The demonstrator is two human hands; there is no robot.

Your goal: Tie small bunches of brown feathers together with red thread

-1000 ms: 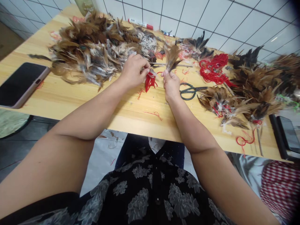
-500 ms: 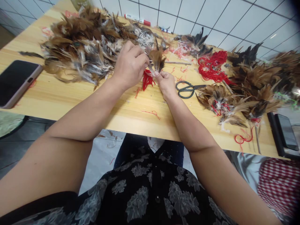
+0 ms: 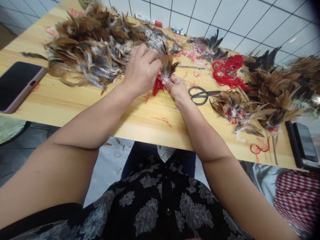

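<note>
Long wooden table (image 3: 65,103) against a white tile wall (image 3: 250,20). On the left of the tabletop, a huge heap of brown feathers (image 3: 85,53); on the right, more feather piles (image 3: 272,83). Farther out, a phone (image 3: 17,85) at the left edge and a marker (image 3: 148,20) near the wall. Nearer the middle, a tangle of red thread (image 3: 227,68), with dark scissors (image 3: 201,95) lying just beside the right hand (image 3: 176,90). Raised above the table between both hands, a small feather bunch (image 3: 168,65), its base pinched by the right hand's thumb and fingertips, the left hand (image 3: 141,70) closed narrowly against it, fingers curled. Just below, a short hank of red thread (image 3: 158,86).
</note>
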